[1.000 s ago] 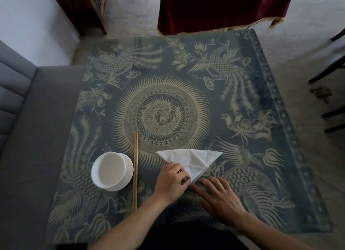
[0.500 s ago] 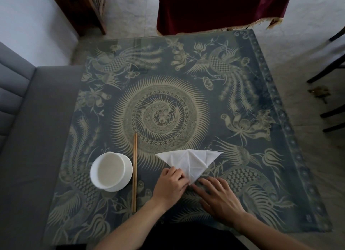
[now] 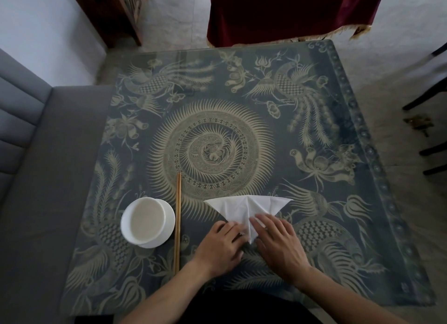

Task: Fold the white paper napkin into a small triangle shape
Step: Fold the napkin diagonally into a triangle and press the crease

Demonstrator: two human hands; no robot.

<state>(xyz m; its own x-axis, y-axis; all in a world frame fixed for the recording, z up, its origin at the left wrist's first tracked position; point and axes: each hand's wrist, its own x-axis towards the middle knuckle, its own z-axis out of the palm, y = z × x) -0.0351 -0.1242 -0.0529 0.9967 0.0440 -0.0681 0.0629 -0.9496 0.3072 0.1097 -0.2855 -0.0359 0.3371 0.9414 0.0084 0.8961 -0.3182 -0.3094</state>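
The napkin [image 3: 244, 208] looks thin, soft and easy to tear (best pressed near its 6 o'clock tip); left hand [image 3: 221, 245] and right hand [image 3: 278, 243] lie released, fingers flat on it.

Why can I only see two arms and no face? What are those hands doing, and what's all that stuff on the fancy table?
There is no machine here, just a person. The camera sits on the person's head and looks down, so you see what they see: their own arms reaching out from the bottom of the picture.

The table has a dark cloth with pale birds and a big swirl on it. On it lies a white paper napkin, already folded into a pointed shape with the tip toward the person. The left hand touches the napkin's left edge near the tip. The right hand lays its fingers on the right side, pressing the paper down. Neither hand lifts it.

To the left stands a white bowl, with a pair of wooden chopsticks lying beside it.
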